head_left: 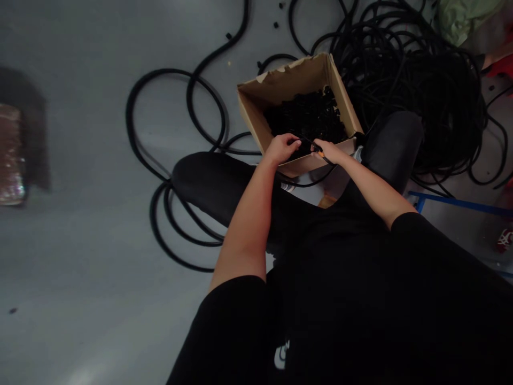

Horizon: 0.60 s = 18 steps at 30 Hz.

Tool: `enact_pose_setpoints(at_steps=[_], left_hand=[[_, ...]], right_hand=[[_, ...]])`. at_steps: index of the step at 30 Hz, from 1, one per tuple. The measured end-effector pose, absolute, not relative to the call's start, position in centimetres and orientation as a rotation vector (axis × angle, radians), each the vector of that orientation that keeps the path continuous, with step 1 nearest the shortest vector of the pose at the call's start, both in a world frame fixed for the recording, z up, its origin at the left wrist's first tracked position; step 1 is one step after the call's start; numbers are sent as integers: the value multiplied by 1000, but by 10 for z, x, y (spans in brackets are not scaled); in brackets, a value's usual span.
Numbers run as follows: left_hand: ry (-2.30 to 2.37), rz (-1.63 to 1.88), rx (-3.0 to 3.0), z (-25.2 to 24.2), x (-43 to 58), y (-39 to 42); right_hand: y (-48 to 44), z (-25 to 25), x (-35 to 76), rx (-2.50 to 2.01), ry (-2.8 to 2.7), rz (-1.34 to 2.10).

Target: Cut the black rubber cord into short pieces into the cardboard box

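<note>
A torn-edged cardboard box (260, 123) stands between my knees, with a heap of small black pieces (308, 115) inside. Over its near side, my left hand (282, 148) is closed in a pinch; whatever lies between the fingertips is too dark and small to make out. Just to the right, my right hand (329, 152) wraps around a hand tool with an orange and black handle (321, 153), its working end lost against the black pieces. A black hose (306, 185) loops below the hands, between the box and my lap.
A big tangle of black hose (417, 91) lies right of the box, and looser hose loops (130, 112) spread over the grey floor at left. Small black bits (228, 36) are scattered behind. A blue metal bar (460, 202) and a green bag (460, 18) are at right.
</note>
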<state>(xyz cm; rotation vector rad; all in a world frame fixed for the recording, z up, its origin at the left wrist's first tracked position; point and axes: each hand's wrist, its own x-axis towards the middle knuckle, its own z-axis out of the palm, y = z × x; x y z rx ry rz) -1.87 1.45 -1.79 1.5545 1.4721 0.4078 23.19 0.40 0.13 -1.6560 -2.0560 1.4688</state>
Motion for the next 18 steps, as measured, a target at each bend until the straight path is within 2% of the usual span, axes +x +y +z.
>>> enact_pose_setpoints(at_steps=[18], left_hand=[[1558, 560, 1503, -17, -20, 15]], right_hand=[[4, 23, 231, -1846, -2205, 1265]])
